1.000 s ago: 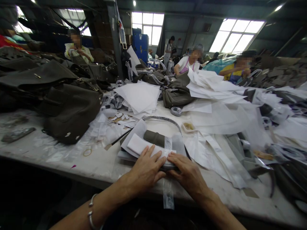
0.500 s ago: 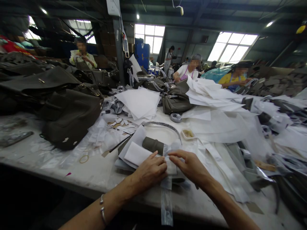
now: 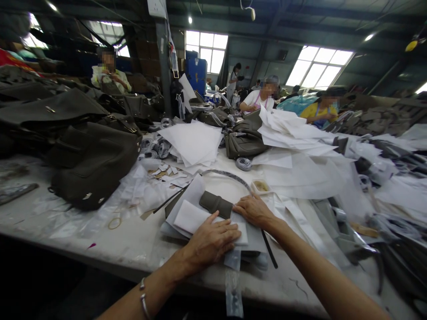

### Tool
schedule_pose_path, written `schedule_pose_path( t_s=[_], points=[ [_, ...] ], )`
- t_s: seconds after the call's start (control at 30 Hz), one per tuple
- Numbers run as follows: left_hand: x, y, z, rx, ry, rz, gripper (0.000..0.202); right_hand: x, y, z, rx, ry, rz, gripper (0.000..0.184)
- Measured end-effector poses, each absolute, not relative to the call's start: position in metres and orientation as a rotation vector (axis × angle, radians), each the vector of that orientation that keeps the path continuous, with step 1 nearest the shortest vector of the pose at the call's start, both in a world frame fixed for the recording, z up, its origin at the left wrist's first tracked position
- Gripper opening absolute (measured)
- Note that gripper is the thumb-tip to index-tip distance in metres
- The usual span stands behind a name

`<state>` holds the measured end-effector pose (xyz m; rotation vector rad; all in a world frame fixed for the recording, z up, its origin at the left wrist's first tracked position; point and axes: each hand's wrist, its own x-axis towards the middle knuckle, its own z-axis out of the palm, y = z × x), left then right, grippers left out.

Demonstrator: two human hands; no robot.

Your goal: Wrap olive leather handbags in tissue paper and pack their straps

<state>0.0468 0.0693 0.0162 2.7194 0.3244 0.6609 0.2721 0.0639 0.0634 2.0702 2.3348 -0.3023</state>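
My left hand [image 3: 213,240] lies flat, fingers stretched out, on a folded white padding sheet [image 3: 191,217]. Just beyond it is a dark olive leather-like piece [image 3: 216,203] with a band across its middle. My right hand [image 3: 255,211] rests palm down at that piece's right end, its fingers lying side by side on the stack; the fingertips are partly hidden. Beneath are white paper [image 3: 190,193] and a flat dark item, mostly covered. Around the back curves a strap wrapped in plastic [image 3: 233,175]. A clear plastic strip [image 3: 234,289] hangs over the table edge.
A large dark handbag [image 3: 96,164] stands left, with more bags behind. White sheets [image 3: 193,140] are stacked ahead, and others [image 3: 293,129] are heaped at the right. A small white dish [image 3: 261,186] sits near my right hand. Several people work farther back.
My left hand has flattened and slid slightly right over the white padding. My right hand has moved up and away from me, from the clear plastic to the dark piece's right end.
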Motion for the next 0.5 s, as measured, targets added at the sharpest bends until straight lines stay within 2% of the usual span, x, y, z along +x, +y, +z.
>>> schedule_pose_path(
  t_s=[0.33, 0.5],
  points=[
    [0.048, 0.068, 0.015, 2.764, 0.291, 0.678, 0.029, 0.267, 0.078, 0.067, 2.314, 2.120, -0.384, 0.018],
    [0.048, 0.068, 0.016, 2.822, 0.267, 0.741, 0.030, 0.260, 0.079, 0.063, 2.480, 2.035, -0.359, 0.020]
  ],
)
